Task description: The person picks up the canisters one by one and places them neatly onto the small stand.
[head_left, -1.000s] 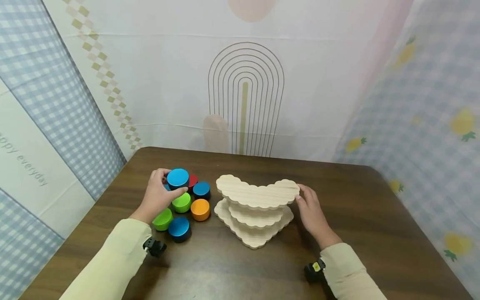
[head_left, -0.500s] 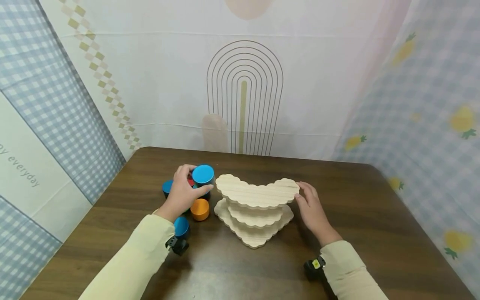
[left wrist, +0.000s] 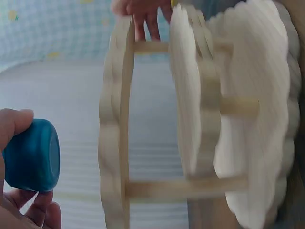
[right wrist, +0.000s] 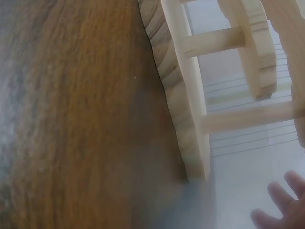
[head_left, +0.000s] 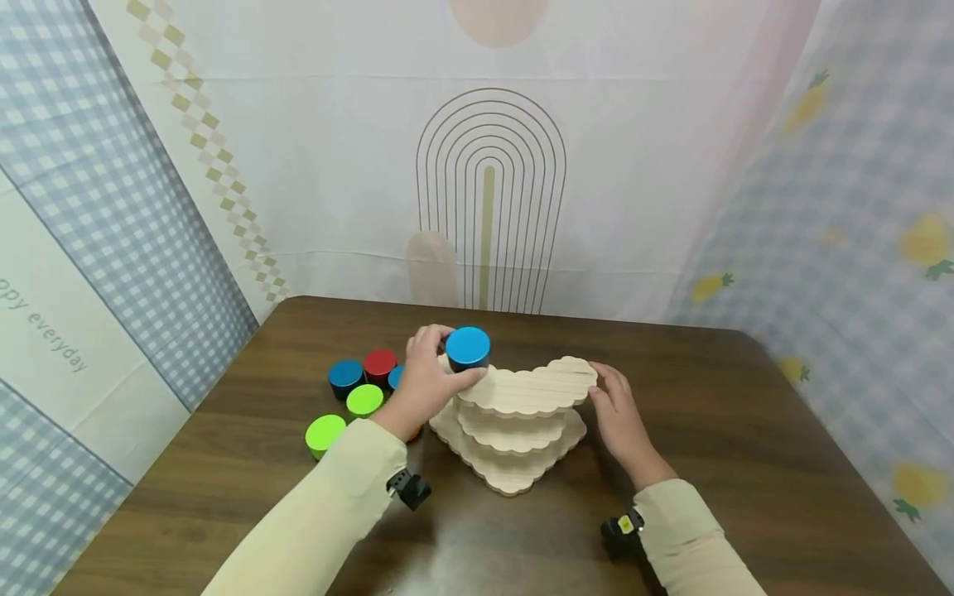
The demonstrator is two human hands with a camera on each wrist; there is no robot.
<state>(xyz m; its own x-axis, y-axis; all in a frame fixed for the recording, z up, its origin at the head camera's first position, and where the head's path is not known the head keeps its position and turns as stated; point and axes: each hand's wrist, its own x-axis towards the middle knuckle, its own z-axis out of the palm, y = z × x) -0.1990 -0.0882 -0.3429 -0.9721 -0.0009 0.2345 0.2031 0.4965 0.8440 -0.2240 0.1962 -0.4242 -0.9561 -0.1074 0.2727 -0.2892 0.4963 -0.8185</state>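
My left hand [head_left: 427, 377] holds a small blue round tin [head_left: 468, 346] between thumb and fingers, above the left part of a pale wooden tiered stand [head_left: 522, 393]. In the left wrist view the tin [left wrist: 35, 155] is apart from the top tier [left wrist: 116, 119]. The stand has scalloped tiers joined by round posts [right wrist: 214, 42]. At the right end of the top tier, my right hand [head_left: 622, 426] grips the edge with thumb and forefinger. Its other fingers [right wrist: 281, 198] hang loose in the right wrist view; the thumb is hidden there.
Left of the stand, on the brown wooden table [head_left: 514, 546], are a blue tin [head_left: 346, 377], a red tin [head_left: 380, 364] and two green tins, one in front [head_left: 325, 434]. Another blue tin and an orange one are partly hidden by the left arm. Patterned cloth hangs behind.
My left hand has carried the blue tin rightward from the group of tins to over the stand's top tier. The right hand has stayed at the stand's right end.
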